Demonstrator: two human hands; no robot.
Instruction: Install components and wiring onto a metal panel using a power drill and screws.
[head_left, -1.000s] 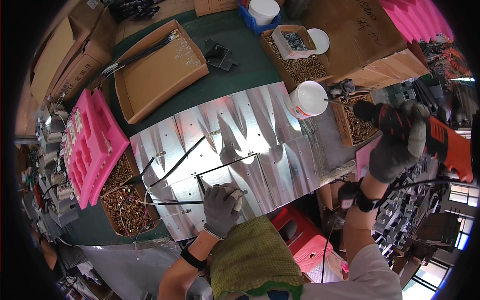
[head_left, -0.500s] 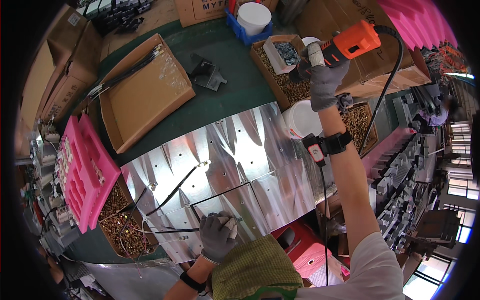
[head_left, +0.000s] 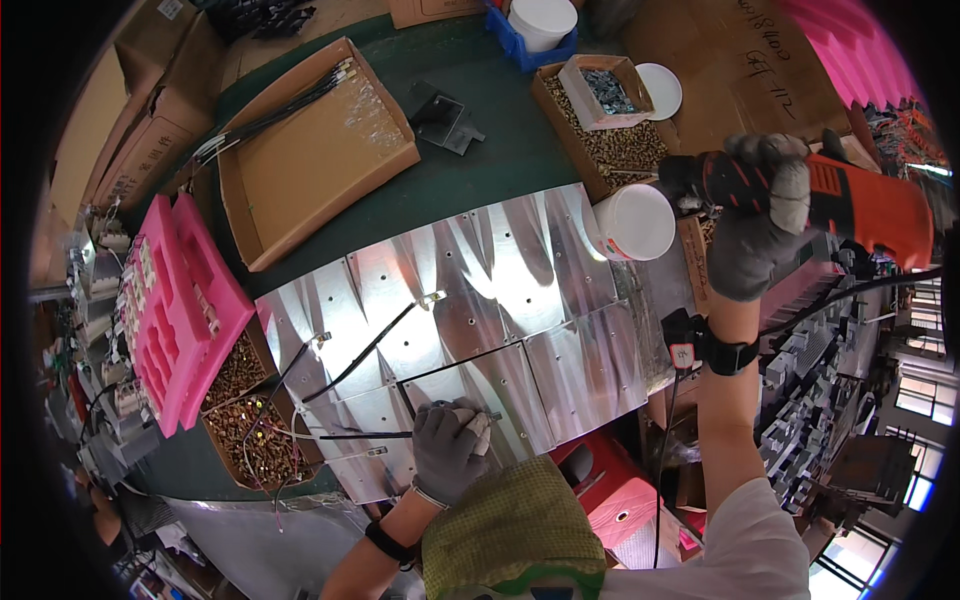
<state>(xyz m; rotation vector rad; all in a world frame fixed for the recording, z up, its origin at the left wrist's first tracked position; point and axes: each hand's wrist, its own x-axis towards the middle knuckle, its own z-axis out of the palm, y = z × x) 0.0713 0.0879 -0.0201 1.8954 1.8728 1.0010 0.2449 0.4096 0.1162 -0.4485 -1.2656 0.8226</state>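
Note:
Shiny metal plates with small holes lie side by side on the green bench. Above the lower plates is my left hand in a grey glove, its fingers closed on a black cable. The cable's small tip sticks out beyond the fingertips. Two more black cables with pale end connectors rest across the plates; one of them is a long cable. Over at the right, my gloved right hand grips an orange and black power screwdriver, held up off the bench with its nose toward the left.
Beside the plates stands a white tub. Behind it, a carton of small brass screws carries a small box of metal pieces. A shallow cardboard tray, a black bracket, pink foam and a screw bin lie leftward.
My right hand has swung right and closer to me with the power screwdriver, away from the screw carton. The left hand stays on the plates with the cable. The whole view has shifted slightly.

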